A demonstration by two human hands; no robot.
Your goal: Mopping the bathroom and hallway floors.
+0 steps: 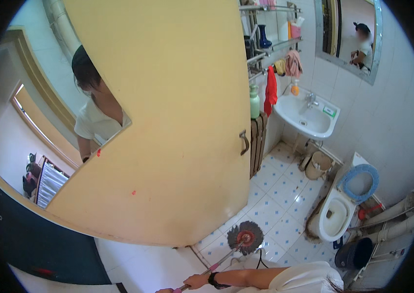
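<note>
A mop is in my grip, its thin metal and pink handle (215, 265) running from the lower edge up to a round grey string head (245, 238) with a red centre. The mop head lies on the tiled bathroom floor. My right hand (197, 282), with a black band at the wrist, is closed around the handle. At the lower edge, only a small part of my left hand (164, 291) shows. It is at the handle's near end, and its fingers are mostly cut off.
A yellow door (177, 127) with a mirror stands at the left. Beyond it are a white sink (300, 113), a beige bucket (318, 165), a toilet (336, 215) with a blue seat cover, and a dark bucket (353, 254). Shelves hold bottles above a brown slatted crate (257, 146).
</note>
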